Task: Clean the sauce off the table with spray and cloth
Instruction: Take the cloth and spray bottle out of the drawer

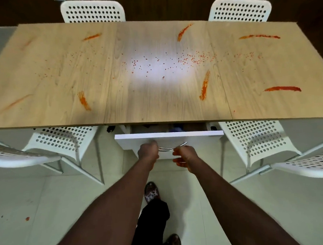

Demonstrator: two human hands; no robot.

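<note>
Left hand (148, 151) grips the left end of the metal handle (172, 147) on the white drawer (169, 136), with its fingers curled over the bar. Right hand (184, 157) is just beside it, at the right half of the same handle, with the fingers bent and the palm turned partly up; I cannot tell if it really holds the bar or is only near it. The drawer sits under the middle of the near edge of the table (156, 107) and is pulled out a little, so a narrow gap shows between its front and the table edge. In this gap a blue thing (174, 129) is seen, but it is too hidden to say what it is. The sauce (204, 85) lies on the wooden top in many places: long orange-red streaks near the far edge, near the near edge on both sides of the middle and toward the right end, fainter streaks toward the left end, and a band of small dots across the middle from left to right. White chairs (252, 139) with round holes stand at the near edge on both sides of the drawer, and two more at the far edge. Below the arms, a shoe (151, 193) stands on the pale floor (49, 214), which has a small red spot at the left.
</note>
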